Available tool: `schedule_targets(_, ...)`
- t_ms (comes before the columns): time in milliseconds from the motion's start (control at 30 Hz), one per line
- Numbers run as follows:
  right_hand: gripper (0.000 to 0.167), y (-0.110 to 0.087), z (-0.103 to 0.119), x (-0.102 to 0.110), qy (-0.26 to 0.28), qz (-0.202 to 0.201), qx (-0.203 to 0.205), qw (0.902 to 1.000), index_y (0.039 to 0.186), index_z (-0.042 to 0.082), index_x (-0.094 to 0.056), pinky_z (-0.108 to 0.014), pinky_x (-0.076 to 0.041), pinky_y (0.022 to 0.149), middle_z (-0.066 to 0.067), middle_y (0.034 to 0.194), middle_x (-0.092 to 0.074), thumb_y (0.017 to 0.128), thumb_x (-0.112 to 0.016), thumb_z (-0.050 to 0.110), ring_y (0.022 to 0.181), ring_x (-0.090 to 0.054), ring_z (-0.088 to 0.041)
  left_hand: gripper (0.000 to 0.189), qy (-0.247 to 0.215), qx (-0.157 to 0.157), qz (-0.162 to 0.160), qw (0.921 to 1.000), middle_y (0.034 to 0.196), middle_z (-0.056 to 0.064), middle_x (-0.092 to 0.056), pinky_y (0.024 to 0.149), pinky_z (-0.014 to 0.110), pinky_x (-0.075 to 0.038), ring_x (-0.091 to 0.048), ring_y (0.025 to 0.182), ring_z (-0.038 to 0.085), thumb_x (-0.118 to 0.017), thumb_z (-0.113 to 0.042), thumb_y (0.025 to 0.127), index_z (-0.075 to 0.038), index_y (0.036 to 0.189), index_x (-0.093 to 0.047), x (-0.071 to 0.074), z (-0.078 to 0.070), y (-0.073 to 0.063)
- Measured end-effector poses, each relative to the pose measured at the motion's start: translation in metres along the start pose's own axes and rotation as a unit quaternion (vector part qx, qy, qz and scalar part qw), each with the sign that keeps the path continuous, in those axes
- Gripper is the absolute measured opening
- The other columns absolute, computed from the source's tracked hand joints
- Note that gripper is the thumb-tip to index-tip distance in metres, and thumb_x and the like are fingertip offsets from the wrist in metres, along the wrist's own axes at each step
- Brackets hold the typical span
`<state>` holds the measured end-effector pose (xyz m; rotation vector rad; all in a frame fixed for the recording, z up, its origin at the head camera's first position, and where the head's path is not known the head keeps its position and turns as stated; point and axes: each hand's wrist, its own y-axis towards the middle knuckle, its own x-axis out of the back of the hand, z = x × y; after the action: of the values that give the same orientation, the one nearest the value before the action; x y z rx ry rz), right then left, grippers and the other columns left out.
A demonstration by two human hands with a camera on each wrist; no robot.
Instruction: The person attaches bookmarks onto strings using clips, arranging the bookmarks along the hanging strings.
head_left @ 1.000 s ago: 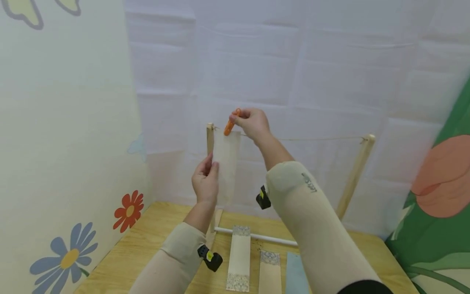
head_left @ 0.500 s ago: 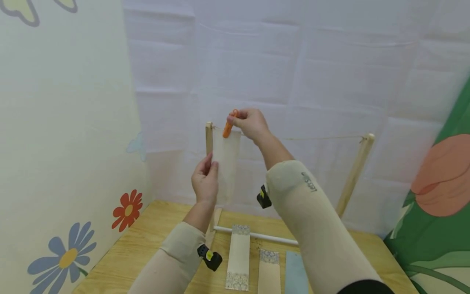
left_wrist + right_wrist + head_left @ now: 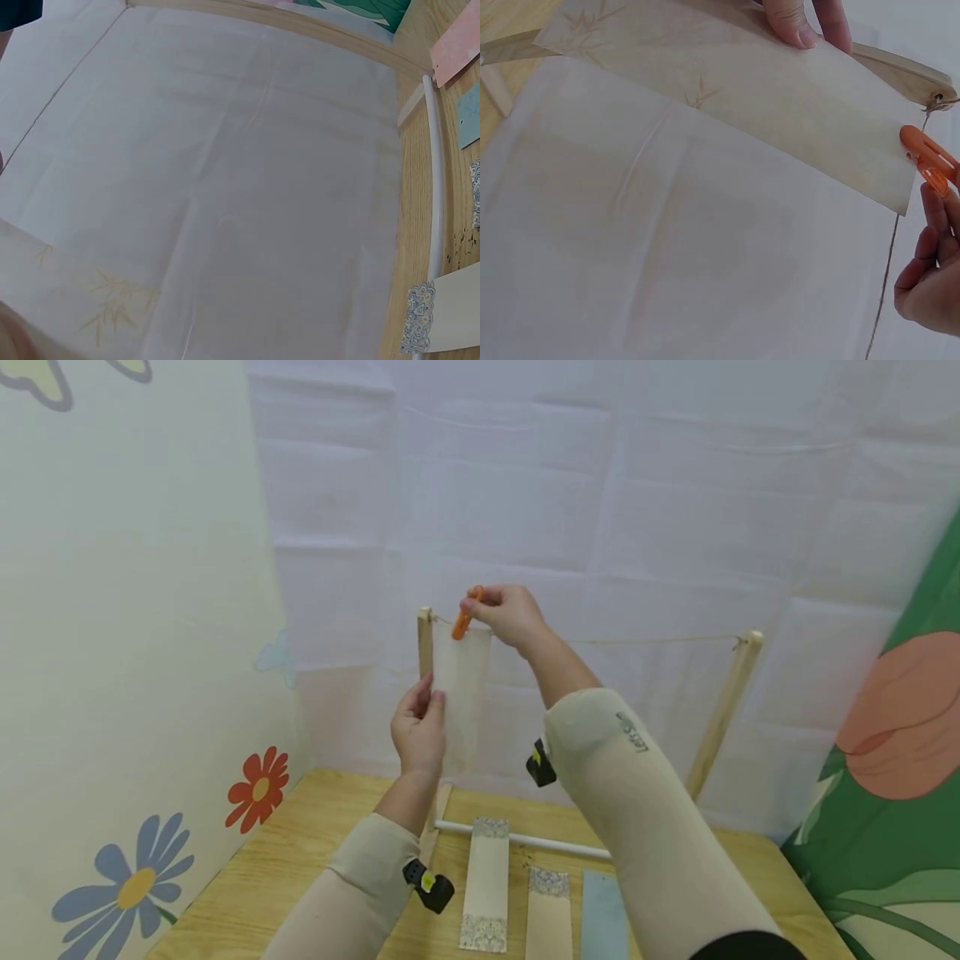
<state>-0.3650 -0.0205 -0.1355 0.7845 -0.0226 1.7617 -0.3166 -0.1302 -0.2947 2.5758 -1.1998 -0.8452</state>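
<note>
My left hand (image 3: 420, 727) pinches the left long edge of a cream paper strip (image 3: 463, 702), which stands upright in front of the string near the left post. Faint bamboo prints show on the strip (image 3: 742, 97) in the right wrist view. Between thumb and fingers, my right hand (image 3: 513, 617) holds an orange clothes peg (image 3: 461, 622) by its upper end. The peg's tip (image 3: 911, 139) overlaps the strip's top edge, beside the string (image 3: 887, 285). Whether it grips both paper and string I cannot tell. Only a blurred bit of the left hand (image 3: 11, 337) enters the left wrist view.
The string runs between a left wooden post (image 3: 425, 643) and a right wooden post (image 3: 723, 718). A white rod (image 3: 558, 845) joins them low down. On the wooden table (image 3: 255, 877) lie a patterned cream strip (image 3: 486, 885), a tan strip (image 3: 549, 914) and a blue strip (image 3: 603, 914).
My right hand and the orange clothes peg have shifted slightly left and down at the strip's top edge. The left hand keeps its hold on the paper strip.
</note>
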Motion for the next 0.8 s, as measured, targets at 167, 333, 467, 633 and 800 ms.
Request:
schedule_targets(167, 0.037, 0.0, -0.001, 0.0, -0.004, 0.01, 0.007, 0.9999, 0.122, 0.006, -0.068, -0.036, -0.039, 0.112, -0.011, 0.129, -0.066, 0.095, -0.064, 0.031, 0.131, -0.052, -0.021, 0.029, 0.002, 0.008, -0.002, 1.0, 0.099, 0.008, -0.071, 0.071, 0.011, -0.049, -0.059, 0.081, 0.001, -0.065, -0.001, 0.09, -0.003, 0.119, -0.068, 0.0, 0.0, -0.001)
schedule_targets(333, 0.041, 0.0, -0.003, 0.001, -0.01, 0.014, 0.009, 0.9998, 0.128, 0.005, -0.063, -0.034, -0.037, 0.114, -0.008, 0.141, -0.058, 0.096, -0.062, 0.031, 0.135, -0.048, -0.021, 0.028, 0.012, 0.012, -0.006, 0.9998, 0.094, 0.003, -0.067, 0.07, 0.013, -0.047, -0.056, 0.081, 0.004, -0.065, -0.003, 0.091, -0.004, 0.119, -0.067, 0.001, 0.002, -0.001)
schedule_targets(467, 0.041, -0.001, -0.005, 0.002, -0.022, 0.018, 0.01, 0.9995, 0.127, 0.006, -0.064, -0.034, -0.036, 0.114, -0.005, 0.144, -0.055, 0.097, -0.06, 0.033, 0.137, -0.046, -0.02, 0.028, 0.017, 0.01, -0.008, 0.9998, 0.088, -0.005, -0.06, 0.067, 0.013, -0.045, -0.053, 0.079, 0.004, -0.066, -0.004, 0.091, -0.002, 0.119, -0.066, 0.002, 0.004, -0.002)
schedule_targets(633, 0.039, -0.002, -0.009, 0.001, -0.027, 0.023, 0.01, 0.9993, 0.126, 0.007, -0.065, -0.036, -0.037, 0.114, -0.007, 0.14, -0.058, 0.097, -0.06, 0.033, 0.136, -0.047, -0.02, 0.029, 0.029, 0.018, -0.001, 0.9994, 0.093, 0.0, -0.063, 0.066, 0.013, -0.045, -0.053, 0.079, 0.004, -0.065, -0.007, 0.092, -0.004, 0.121, -0.067, 0.004, 0.006, -0.003)
schedule_targets(800, 0.038, -0.002, -0.012, -0.001, -0.033, 0.03, 0.014, 0.9989, 0.125, 0.006, -0.066, -0.037, -0.037, 0.114, -0.008, 0.139, -0.059, 0.098, -0.06, 0.032, 0.135, -0.047, -0.021, 0.033, 0.042, 0.024, 0.007, 0.9988, 0.111, 0.014, -0.066, 0.067, 0.012, -0.045, -0.053, 0.081, 0.004, -0.063, -0.009, 0.094, -0.009, 0.126, -0.066, 0.007, 0.008, -0.004)
